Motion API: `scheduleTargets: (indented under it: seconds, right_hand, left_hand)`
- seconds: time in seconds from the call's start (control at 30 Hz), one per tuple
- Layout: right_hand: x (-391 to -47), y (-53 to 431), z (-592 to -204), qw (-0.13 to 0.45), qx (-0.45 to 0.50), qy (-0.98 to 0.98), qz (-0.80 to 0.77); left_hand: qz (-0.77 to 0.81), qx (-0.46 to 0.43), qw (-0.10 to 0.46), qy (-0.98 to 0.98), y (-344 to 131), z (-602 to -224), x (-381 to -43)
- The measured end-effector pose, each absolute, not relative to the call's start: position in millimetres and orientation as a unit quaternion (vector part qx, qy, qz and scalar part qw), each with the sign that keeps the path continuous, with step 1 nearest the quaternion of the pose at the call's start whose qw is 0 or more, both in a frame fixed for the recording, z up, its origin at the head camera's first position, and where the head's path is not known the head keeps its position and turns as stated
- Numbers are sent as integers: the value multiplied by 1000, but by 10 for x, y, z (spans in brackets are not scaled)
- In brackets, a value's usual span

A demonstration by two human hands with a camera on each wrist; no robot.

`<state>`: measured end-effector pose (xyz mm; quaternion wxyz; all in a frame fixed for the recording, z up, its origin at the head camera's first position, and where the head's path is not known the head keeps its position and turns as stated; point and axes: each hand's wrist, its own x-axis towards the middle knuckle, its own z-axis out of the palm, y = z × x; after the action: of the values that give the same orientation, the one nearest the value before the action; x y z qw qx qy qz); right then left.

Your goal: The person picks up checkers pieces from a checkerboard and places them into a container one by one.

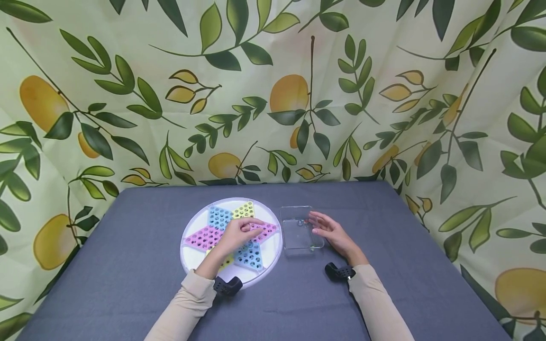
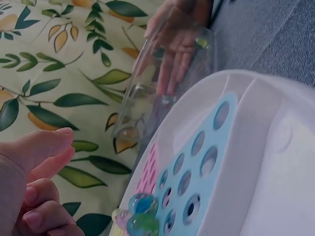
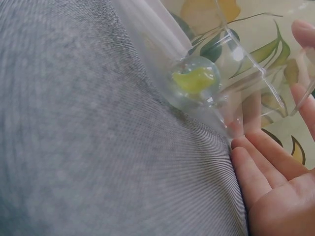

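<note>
Grey cloth [image 1: 290, 293] is spread before a leaf-patterned backdrop [image 1: 256, 118]. At left, the game board [image 1: 197, 261] is overhung by the curled left hand [image 1: 234, 235]; whether anything is pinched cannot be told. Rightward, marbles [image 3: 196, 81] are held in a clear container [image 1: 296, 239], seemingly touched by the loose right hand [image 1: 337, 235]. Marbles are best pinched lightly, the container kept steady.

A table [image 1: 294, 303] covered in gray-blue carries a round white game board [image 1: 269, 252] bearing a pink, blue and yellow star [image 1: 219, 217]. Just to its right sits a clear, rectangular container [image 1: 295, 237].
</note>
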<state>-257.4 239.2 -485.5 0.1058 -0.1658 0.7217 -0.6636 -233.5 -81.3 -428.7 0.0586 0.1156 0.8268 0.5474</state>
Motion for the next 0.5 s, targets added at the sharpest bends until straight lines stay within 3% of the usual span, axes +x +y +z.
scheduleTargets:
  seconds: [0.5]
  right_hand:
    - [-2576, 2390, -4858, 108, -167, 721, -664]
  left_hand:
    - [532, 98, 70, 838, -1126, -4356, -2368]
